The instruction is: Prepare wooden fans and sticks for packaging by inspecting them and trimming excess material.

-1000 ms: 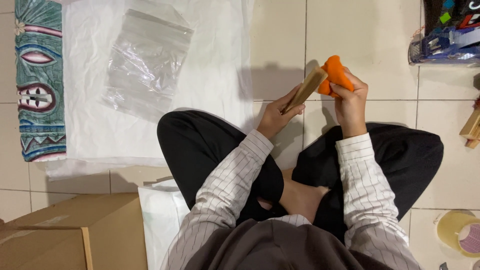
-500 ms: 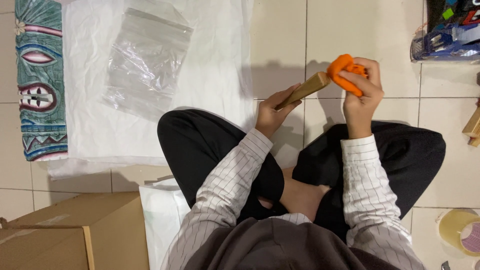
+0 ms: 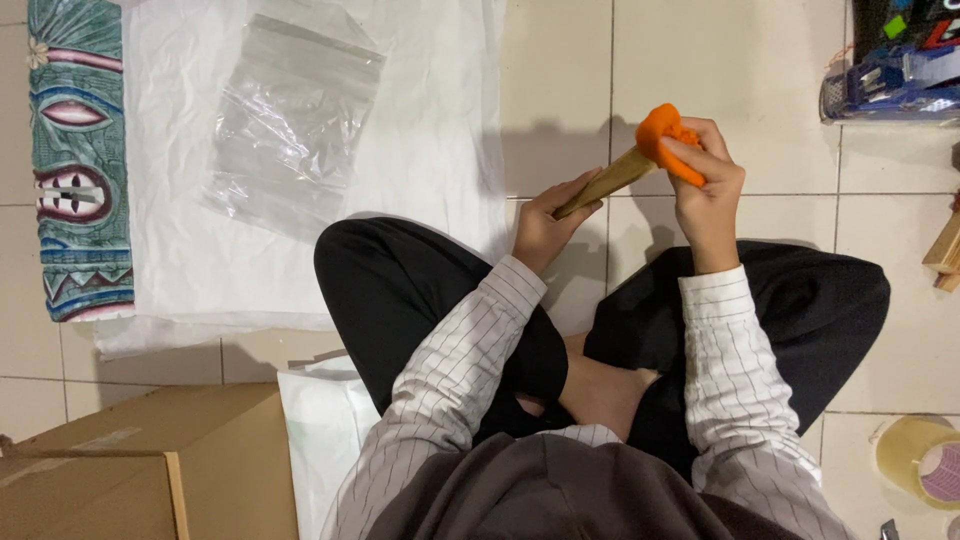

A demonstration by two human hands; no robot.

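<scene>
Sitting cross-legged on a pale tiled floor, a person in black trousers and a striped shirt works over their lap. Spread on the tiles to the left lies a white sheet, its edge reaching the left knee. At the lower left corner stands a brown box, with a white bag just beside it. Along the left edge of the sheet rests a long carved mask, painted green with pink and white markings. A clear bag lies flat on the sheet, well apart from both hands. At the top right corner sits a heap of blue and dark packaged items. A tape roll lies at the lower right, and a bit of pale wood shows at the right edge.

Above the gap between the knees, a wooden stick is held tilted, lower end to the left, upper end to the right. The left hand is closed round its lower end. The right hand grips an orange cloth, fingers pressing it over the stick's upper end. The cloth covers that tip, so the end itself is hidden. Stick and cloth are held off the floor, near the middle of the view.
</scene>
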